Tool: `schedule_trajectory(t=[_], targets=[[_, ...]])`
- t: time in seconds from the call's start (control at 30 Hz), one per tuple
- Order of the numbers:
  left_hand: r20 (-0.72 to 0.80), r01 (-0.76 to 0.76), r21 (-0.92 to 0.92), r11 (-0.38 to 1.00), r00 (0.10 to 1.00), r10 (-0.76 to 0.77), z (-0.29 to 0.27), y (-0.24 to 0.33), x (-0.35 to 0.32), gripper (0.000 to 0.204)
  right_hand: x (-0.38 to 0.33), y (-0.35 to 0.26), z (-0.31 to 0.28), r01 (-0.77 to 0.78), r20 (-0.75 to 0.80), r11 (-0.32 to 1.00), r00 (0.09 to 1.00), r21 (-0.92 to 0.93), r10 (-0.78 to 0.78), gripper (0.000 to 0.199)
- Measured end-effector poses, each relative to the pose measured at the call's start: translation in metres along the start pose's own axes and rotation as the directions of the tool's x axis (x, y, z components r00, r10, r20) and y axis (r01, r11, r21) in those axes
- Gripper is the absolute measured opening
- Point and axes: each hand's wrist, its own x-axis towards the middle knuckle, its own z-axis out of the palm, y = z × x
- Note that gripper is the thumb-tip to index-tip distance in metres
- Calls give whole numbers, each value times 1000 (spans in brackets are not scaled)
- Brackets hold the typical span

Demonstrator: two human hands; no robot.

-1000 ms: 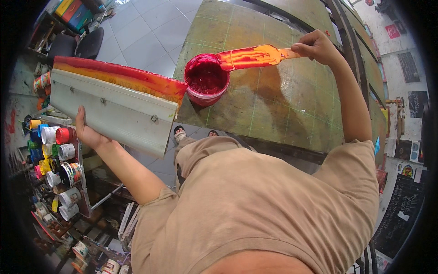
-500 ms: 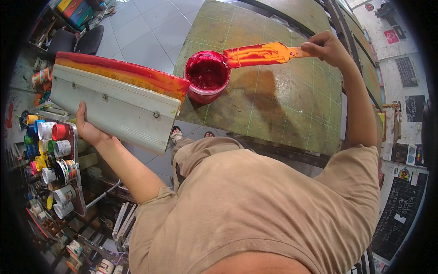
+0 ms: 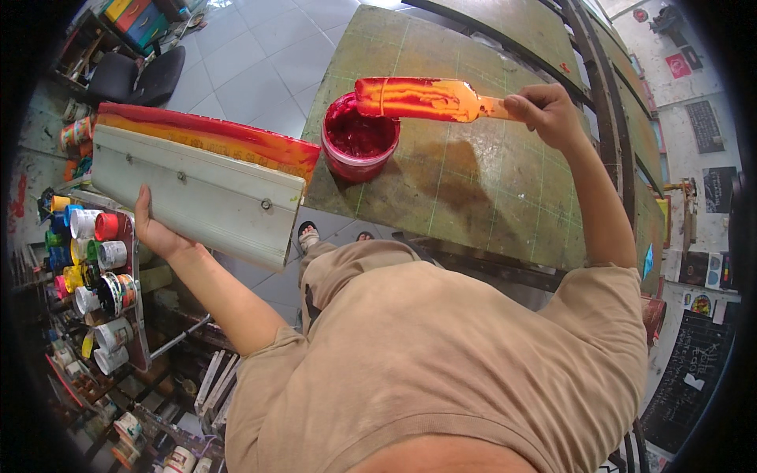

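My left hand (image 3: 163, 232) grips a wide screen-printing squeegee (image 3: 197, 197) from below, fingers mostly hidden behind its pale metal holder. Red ink coats the upper edge of the squeegee's orange blade (image 3: 229, 144). In my right hand (image 3: 544, 114), closed round the handle, is an orange ink spatula (image 3: 430, 100) streaked with red. Its broad end hangs over the right side of the rim of an open tub of red ink (image 3: 361, 164). That tub stands near the left edge of a greenish worktable (image 3: 505, 185), and the squeegee's right end is just beside it.
Several paint pots (image 3: 112, 255) crowd a rack at the left. Behind it stands a black chair (image 3: 134, 79) on the tiled floor (image 3: 264, 47). More boards (image 3: 512, 24) on dark metal rails (image 3: 603, 102) lie beyond the table, and papers hang on the right wall (image 3: 670, 55).
The spatula has moved left, its broad end now above the tub instead of at its right side. My right hand has dropped slightly; the squeegee has shifted a little left.
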Motion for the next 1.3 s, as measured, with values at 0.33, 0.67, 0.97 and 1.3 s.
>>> schedule_trajectory(t=[0.33, 0.67, 0.97, 1.3], targets=[[-44, -19, 15, 1000, 999, 20, -4, -3, -5, 43, -37, -28, 9, -26, -122, 980, 993, -199, 2, 32], [-44, 9, -13, 1000, 999, -9, -4, -10, -1, 44, -63, -77, -13, -145, -204, 888, 977, -436, 60, 32], [-46, -28, 15, 1000, 999, 28, 1, -13, -2, 44, -64, -97, -32, -142, -153, 864, 985, -483, 76, 35], [-46, -37, -2, 999, 998, 37, 10, -6, -3, 42, -66, -84, -41, -248, -250, 963, 944, -109, 215, 34]])
